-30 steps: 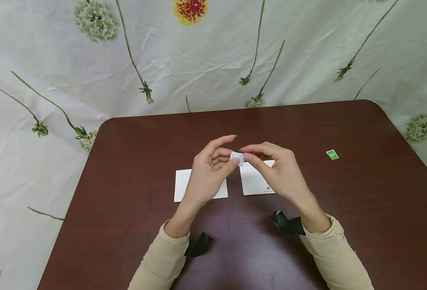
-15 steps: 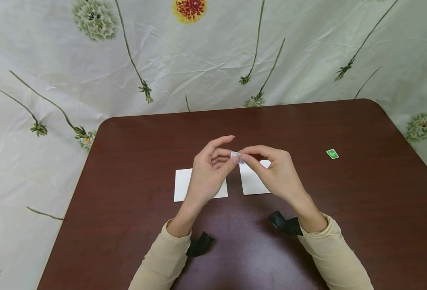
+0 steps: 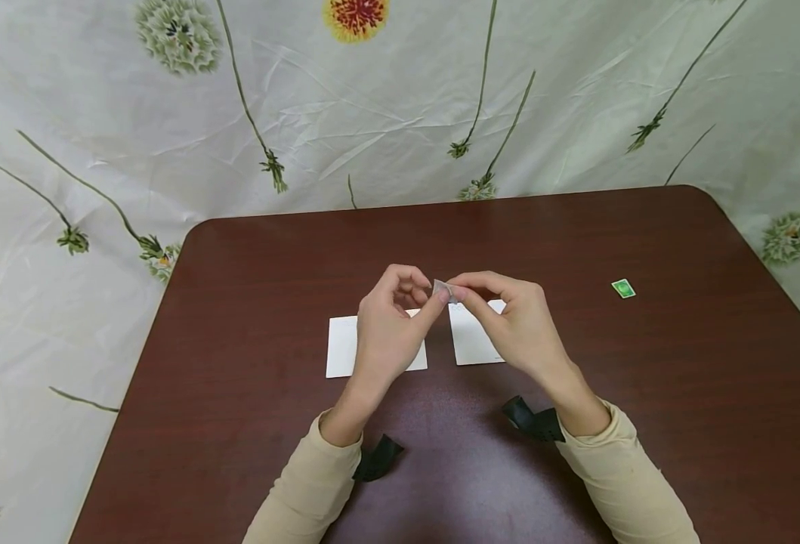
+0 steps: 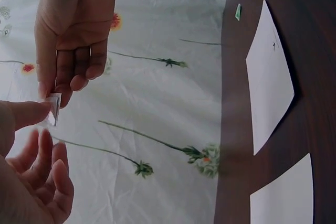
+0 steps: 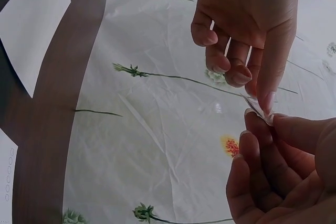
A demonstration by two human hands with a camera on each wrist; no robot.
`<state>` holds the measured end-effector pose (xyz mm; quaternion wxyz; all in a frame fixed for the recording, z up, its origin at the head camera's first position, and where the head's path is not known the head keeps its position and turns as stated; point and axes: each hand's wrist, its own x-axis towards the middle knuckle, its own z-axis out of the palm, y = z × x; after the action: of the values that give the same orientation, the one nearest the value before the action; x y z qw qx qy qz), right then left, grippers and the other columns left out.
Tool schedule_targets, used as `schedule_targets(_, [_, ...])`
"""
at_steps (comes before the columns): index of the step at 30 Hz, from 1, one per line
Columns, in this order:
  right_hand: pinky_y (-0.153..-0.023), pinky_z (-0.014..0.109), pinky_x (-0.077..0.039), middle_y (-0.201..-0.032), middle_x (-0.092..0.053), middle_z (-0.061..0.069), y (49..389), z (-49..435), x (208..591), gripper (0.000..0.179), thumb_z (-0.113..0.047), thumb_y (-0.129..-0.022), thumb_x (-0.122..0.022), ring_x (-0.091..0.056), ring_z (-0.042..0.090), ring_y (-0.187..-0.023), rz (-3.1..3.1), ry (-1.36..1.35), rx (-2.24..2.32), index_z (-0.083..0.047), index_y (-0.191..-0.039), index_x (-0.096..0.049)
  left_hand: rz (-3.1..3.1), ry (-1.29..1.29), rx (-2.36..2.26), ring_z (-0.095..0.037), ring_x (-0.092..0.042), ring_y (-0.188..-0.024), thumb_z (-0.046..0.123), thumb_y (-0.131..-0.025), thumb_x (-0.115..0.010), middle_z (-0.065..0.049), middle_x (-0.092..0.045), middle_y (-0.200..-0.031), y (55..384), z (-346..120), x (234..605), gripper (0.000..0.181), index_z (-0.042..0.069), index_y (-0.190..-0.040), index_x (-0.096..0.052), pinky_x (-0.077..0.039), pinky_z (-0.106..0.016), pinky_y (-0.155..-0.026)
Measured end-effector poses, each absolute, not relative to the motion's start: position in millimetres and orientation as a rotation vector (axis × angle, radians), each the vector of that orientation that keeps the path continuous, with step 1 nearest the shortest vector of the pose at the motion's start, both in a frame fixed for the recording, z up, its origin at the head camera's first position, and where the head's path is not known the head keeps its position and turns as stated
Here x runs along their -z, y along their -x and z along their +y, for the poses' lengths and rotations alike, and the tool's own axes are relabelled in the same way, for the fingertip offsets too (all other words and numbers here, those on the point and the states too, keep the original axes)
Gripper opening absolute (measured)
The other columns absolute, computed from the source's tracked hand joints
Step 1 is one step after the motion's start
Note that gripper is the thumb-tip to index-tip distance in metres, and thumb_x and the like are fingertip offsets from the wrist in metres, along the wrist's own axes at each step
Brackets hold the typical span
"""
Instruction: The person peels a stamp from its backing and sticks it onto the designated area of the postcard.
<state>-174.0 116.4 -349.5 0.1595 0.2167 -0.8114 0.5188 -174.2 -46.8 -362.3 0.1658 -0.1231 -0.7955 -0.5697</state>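
Observation:
Both hands meet above the table over a small whitish, partly see-through square piece (image 3: 438, 286). My left hand (image 3: 391, 329) pinches its left side, thumb in front, the other fingers bent. My right hand (image 3: 522, 321) pinches its right edge between thumb and index finger. In the left wrist view the square piece (image 4: 54, 109) looks thin, with a clear border. Seen from the right wrist, the square piece (image 5: 255, 107) is nearly edge-on and bent, mostly covered by fingertips. Below the hands lie a left white card (image 3: 341, 347) and a right white card (image 3: 471, 340), each partly hidden.
A small green stamp-like piece (image 3: 623, 288) with a white border lies on the right of the dark brown table (image 3: 236, 287). Behind the table hangs a pale flowered cloth (image 3: 400, 113). Black straps (image 3: 378, 458) stick out at both sleeves.
The left index finger has curled down from its raised pose. The right hand has shifted slightly left, closer to the left thumb, and the square piece has tilted so less of its face shows.

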Motion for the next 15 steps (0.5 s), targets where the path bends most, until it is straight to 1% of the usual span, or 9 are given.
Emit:
schedule_targets(3, [-0.068,0.026,-0.049,-0.086,-0.071,0.0,174.0,116.0,350.2,0.01,-0.002,-0.087,-0.069,-0.063,0.011,-0.075,-2.307,-0.616,-1.478,-0.004,-0.096,-0.073,-2.33,0.325,1.491,-0.007,-0.06,-0.062,0.017,-0.082,-0.075,0.006,-0.065,-0.067,173.0,-46.1,361.4,0.007,0.01,-0.084,-0.072,-0.038,-0.024,-0.052])
schedule_targets(5, [-0.068,0.025,-0.048,-0.086,-0.071,0.001,174.3,115.2,351.2,0.01,-0.002,-0.086,-0.07,-0.063,0.012,-0.075,-2.297,-0.613,-1.445,-0.004,-0.095,-0.073,-2.349,0.331,1.434,-0.004,-0.061,-0.06,0.019,-0.083,-0.074,0.007,-0.068,-0.067,172.9,-45.6,361.3,0.008,0.012,-0.084,-0.076,-0.038,-0.024,-0.05])
schedule_targets(10, [-0.068,0.03,-0.049,-0.086,-0.071,0.004,175.2,111.5,356.6,0.011,-0.001,-0.083,-0.072,-0.063,0.015,-0.079,-2.269,-0.638,-1.212,-0.002,-0.094,-0.074,-2.328,0.392,1.437,-0.005,-0.064,-0.061,0.016,-0.087,-0.07,0.006,-0.07,-0.07,174.1,-45.3,363.3,0.01,0.009,-0.09,-0.077,-0.044,-0.023,-0.05])
schedule_targets(12, [-0.069,0.033,-0.049,-0.084,-0.07,0.005,175.0,109.5,358.4,0.011,0.0,-0.083,-0.072,-0.063,0.017,-0.079,-2.254,-0.653,-1.104,-0.002,-0.094,-0.073,-2.318,0.413,1.462,-0.006,-0.065,-0.061,0.013,-0.088,-0.069,0.003,-0.07,-0.069,174.5,-45.3,363.9,0.01,0.008,-0.091,-0.076,-0.044,-0.022,-0.05])
schedule_targets(15, [-0.067,0.033,-0.049,-0.082,-0.069,0.004,174.2,106.2,360.3,0.011,0.0,-0.083,-0.072,-0.06,0.02,-0.075,-2.234,-0.663,-0.983,-0.003,-0.093,-0.073,-2.301,0.438,1.511,-0.008,-0.065,-0.061,0.009,-0.088,-0.067,-0.001,-0.07,-0.069,174.9,-45.4,364.1,0.01,0.004,-0.091,-0.075,-0.044,-0.022,-0.05])
